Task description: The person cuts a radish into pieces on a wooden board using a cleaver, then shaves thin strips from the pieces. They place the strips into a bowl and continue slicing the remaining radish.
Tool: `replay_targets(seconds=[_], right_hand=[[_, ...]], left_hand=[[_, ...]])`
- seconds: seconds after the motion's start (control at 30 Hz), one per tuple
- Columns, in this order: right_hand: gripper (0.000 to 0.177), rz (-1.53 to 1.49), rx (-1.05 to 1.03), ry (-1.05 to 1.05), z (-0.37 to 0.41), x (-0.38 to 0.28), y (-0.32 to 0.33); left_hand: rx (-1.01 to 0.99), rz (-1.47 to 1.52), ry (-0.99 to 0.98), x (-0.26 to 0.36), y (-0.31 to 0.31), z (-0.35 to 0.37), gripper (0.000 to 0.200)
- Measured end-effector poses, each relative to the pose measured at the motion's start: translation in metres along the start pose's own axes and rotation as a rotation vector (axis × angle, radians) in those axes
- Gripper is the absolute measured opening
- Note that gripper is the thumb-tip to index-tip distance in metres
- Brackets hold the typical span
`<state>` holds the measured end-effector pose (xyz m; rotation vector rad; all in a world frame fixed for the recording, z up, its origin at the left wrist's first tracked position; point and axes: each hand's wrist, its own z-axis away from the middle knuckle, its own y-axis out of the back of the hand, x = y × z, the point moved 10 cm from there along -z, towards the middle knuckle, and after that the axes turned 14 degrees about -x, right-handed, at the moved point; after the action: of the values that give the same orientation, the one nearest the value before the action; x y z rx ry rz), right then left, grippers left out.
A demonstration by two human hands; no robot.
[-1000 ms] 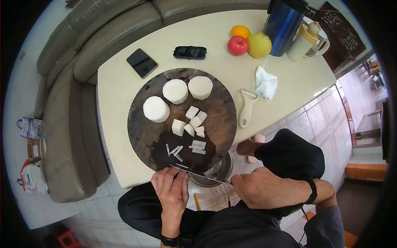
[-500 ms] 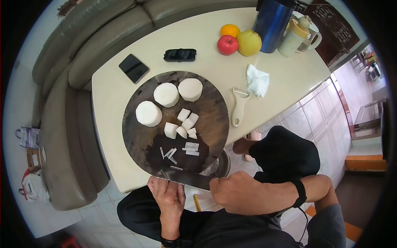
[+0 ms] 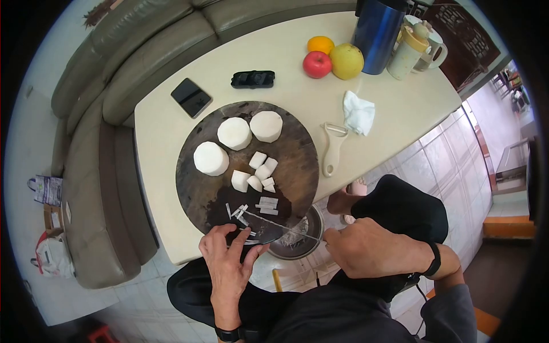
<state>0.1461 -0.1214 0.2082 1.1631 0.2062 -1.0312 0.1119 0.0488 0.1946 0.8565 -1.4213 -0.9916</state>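
My right hand point(image 3: 357, 248) is closed around the handle of a kitchen knife point(image 3: 280, 224). Its blade shows edge-on, pointing left over the near part of the round dark chopping board point(image 3: 189, 188). At the board's near edge, my left hand point(image 3: 226, 263) has its fingers apart, with fingertips beside thin white strips point(image 3: 250, 242). More cut strips point(image 3: 267, 206) lie past the blade. Several small chunks point(image 3: 240, 180) of a peeled white vegetable, apparently radish, sit mid-board. Behind them stand three thick rounds point(image 3: 234, 133) of it.
Below the board's right edge is a metal bowl point(image 3: 311, 247) with pale shreds. A peeler point(image 3: 331, 151) and white cloth point(image 3: 358, 112) lie right of the board. Behind it are a phone point(image 3: 191, 98), a black case point(image 3: 253, 79), fruit point(image 3: 346, 61) and a blue flask point(image 3: 378, 37).
The knife has swung from the board's near edge up over the strips, blade now edge-on. My left hand has moved onto the board's edge, fingers spreading. The metal bowl shows more.
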Motion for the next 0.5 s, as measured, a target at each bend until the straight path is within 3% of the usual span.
replay_targets(seconds=[0.37, 0.5], right_hand=[[0.018, -0.047, 0.006, 0.054, 0.002, -0.004, 0.001], [0.02, -0.044, -0.005, 0.024, 0.001, -0.001, 0.0]], left_hand=[[0.063, 0.138, 0.029, -0.007, -0.004, 0.01, 0.033], [0.083, 0.035, 0.037, -0.005, 0.004, -0.003, 0.028]])
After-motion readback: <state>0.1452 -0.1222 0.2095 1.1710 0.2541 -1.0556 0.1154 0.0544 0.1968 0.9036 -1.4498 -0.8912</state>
